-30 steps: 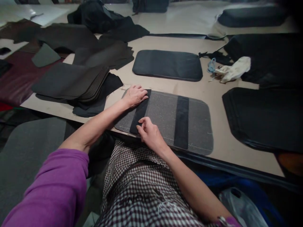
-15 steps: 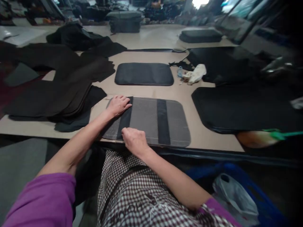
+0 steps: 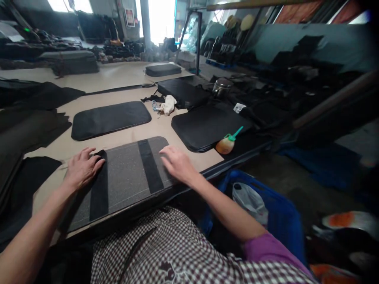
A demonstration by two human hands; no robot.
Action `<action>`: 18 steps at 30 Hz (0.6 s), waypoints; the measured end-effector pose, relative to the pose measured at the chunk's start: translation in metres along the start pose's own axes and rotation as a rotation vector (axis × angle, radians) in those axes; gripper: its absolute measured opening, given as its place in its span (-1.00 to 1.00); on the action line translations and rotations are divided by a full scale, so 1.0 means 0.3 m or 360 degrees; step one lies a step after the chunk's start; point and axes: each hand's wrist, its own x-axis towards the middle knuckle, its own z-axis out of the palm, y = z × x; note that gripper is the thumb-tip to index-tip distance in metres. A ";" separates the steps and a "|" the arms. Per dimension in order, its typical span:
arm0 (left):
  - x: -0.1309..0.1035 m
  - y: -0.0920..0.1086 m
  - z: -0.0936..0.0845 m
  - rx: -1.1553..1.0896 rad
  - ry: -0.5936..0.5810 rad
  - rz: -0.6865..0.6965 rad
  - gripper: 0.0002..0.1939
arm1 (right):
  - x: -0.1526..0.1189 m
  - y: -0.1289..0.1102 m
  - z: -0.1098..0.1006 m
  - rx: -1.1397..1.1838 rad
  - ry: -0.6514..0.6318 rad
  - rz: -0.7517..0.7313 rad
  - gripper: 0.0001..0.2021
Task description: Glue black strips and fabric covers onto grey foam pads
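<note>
A grey rounded panel (image 3: 126, 173) lies at the table's front edge, with a black strip (image 3: 100, 197) across its left part and another black strip (image 3: 150, 167) across its right part. My left hand (image 3: 83, 167) rests by the top end of the left strip, fingers spread and thumb touching the strip. Over the panel's right end is my right hand (image 3: 176, 161), its fingers apart and holding nothing; whether it touches the panel is unclear. Behind the panel lies a black rounded pad (image 3: 111, 119).
Dark sheets (image 3: 32, 130) cover the left side. To the right are stacked black panels (image 3: 207, 126), an orange bottle with a green spout (image 3: 225, 145), a white cloth (image 3: 168, 105) and a metal pot (image 3: 222, 86). Below the edge sits a blue crate (image 3: 284, 217) with a plastic bag.
The view has turned to the right. My right hand has left the left strip's lower end, moved to the panel's right end and opened. My left hand stays near the left strip's top.
</note>
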 end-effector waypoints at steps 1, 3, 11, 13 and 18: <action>0.007 -0.003 -0.002 -0.0004 -0.0022 -0.0014 -0.52 | 0.015 0.095 -0.043 -0.0169 -0.0089 0.0215 -0.74; 0.023 -0.007 -0.014 -0.0008 -0.0046 -0.0053 -0.53 | 0.048 0.269 -0.114 -0.0284 -0.0134 0.0418 -0.65; 0.077 0.072 -0.126 -0.0173 0.0251 0.0026 -0.60 | 0.148 0.557 -0.192 -0.0393 -0.0342 0.0487 -0.74; 0.092 0.119 -0.145 -0.0234 0.0318 0.0101 -0.60 | 0.156 0.564 -0.186 -0.0391 -0.0340 0.0459 -0.83; 0.141 0.256 -0.155 -0.0402 0.0371 0.0311 -0.61 | 0.149 0.580 -0.167 -0.0328 -0.0226 0.0460 -0.78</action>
